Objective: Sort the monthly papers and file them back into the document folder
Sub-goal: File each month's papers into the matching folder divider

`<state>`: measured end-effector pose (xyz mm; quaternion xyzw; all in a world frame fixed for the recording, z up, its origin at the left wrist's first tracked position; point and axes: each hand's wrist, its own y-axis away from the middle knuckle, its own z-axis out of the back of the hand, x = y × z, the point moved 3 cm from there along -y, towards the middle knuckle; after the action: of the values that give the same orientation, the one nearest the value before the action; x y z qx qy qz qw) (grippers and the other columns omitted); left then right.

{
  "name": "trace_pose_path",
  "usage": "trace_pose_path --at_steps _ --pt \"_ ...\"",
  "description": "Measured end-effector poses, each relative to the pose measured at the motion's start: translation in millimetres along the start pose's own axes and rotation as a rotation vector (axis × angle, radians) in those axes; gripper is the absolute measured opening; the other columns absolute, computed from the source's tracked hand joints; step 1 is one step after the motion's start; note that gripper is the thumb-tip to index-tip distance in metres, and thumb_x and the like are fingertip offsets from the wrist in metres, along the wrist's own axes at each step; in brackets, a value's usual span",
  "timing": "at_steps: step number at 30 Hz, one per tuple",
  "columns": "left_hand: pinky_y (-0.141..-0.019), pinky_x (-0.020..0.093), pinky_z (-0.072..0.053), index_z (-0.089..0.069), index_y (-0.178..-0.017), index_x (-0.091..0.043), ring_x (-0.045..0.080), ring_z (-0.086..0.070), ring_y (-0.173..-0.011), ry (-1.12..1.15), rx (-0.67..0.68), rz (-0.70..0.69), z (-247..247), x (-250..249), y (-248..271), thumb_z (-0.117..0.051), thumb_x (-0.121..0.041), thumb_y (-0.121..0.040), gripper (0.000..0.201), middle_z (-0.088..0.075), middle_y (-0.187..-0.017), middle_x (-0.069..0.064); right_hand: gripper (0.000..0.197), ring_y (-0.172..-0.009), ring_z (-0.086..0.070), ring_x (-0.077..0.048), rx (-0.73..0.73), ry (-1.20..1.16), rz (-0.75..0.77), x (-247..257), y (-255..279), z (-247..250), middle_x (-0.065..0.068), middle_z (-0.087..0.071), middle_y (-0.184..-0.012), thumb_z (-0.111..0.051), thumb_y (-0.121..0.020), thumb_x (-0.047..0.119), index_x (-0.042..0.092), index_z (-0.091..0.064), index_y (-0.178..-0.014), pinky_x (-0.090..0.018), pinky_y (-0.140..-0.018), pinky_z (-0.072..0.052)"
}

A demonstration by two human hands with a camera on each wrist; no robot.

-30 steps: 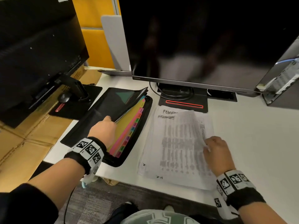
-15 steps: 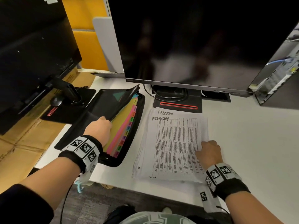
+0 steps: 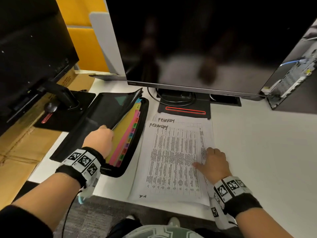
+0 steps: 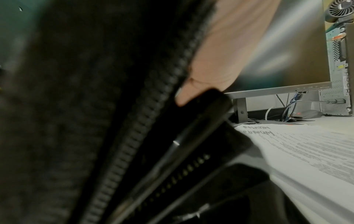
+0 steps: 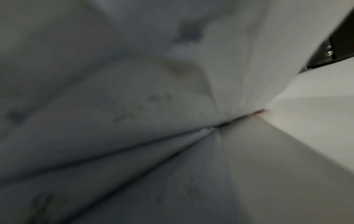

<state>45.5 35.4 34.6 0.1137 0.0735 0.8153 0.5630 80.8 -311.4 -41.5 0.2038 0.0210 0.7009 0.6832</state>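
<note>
A black zip document folder [image 3: 141,134] lies open on the white desk, showing yellow and pink dividers [image 3: 123,134] with coloured month tabs. My left hand [image 3: 99,140] grips the edge of the folder's black front leaves and holds them raised off the dividers. In the left wrist view a finger [image 4: 220,53] shows behind the zip edge [image 4: 134,136]. To the folder's right lies a stack of printed papers [image 3: 171,152] headed "February". My right hand [image 3: 214,162] sits on its right edge, thumb on the top sheet, fingers curled at the edge. The right wrist view shows only blurred paper [image 5: 134,98].
A big dark monitor [image 3: 205,40] stands behind the papers, its base [image 3: 185,109] just beyond the stack. A second monitor [image 3: 30,48] and its base [image 3: 68,114] sit left of the folder. A computer tower [image 3: 295,79] stands far right. Bare white desk [image 3: 265,152] lies right of the papers.
A second ago my right hand held a sheet curled up off the stack; that sheet now lies flat under the thumb. My left hand has stayed on the folder's raised leaves.
</note>
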Motion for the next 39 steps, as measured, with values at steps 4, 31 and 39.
trace_pose_path --at_steps 4,31,39 --pt "-0.077 0.038 -0.053 -0.066 -0.105 -0.019 0.031 -0.061 -0.088 0.009 -0.006 0.007 -1.1 -0.4 -2.1 -0.045 -0.006 -0.084 0.032 -0.05 -0.113 0.004 0.09 -0.122 -0.042 -0.026 0.098 0.017 -0.131 6.1 -10.9 7.0 -0.011 -0.041 -0.133 -0.073 -0.07 0.049 0.008 -0.028 -0.137 -0.039 -0.098 -0.043" --pt "-0.077 0.037 -0.051 -0.066 -0.107 -0.021 0.033 -0.062 -0.091 0.046 -0.031 0.019 -1.8 -1.4 4.1 -0.045 -0.007 -0.086 0.033 -0.051 -0.119 0.004 0.078 -0.119 -0.048 -0.03 0.105 0.077 -0.031 25.9 -61.4 83.1 -0.015 -0.046 -0.131 -0.068 -0.076 0.052 0.005 -0.041 -0.132 -0.038 -0.1 -0.043" --pt "-0.077 0.036 -0.053 -0.066 -0.107 -0.023 0.027 -0.062 -0.09 0.022 -0.005 0.022 -2.7 0.3 2.6 -0.045 -0.007 -0.083 0.035 -0.05 -0.12 0.002 0.127 -0.135 -0.026 -0.033 0.25 0.113 -0.004 14.5 -102.8 45.1 -0.012 -0.022 -0.147 -0.079 -0.055 0.06 0.02 -0.001 -0.148 -0.047 -0.107 -0.033"
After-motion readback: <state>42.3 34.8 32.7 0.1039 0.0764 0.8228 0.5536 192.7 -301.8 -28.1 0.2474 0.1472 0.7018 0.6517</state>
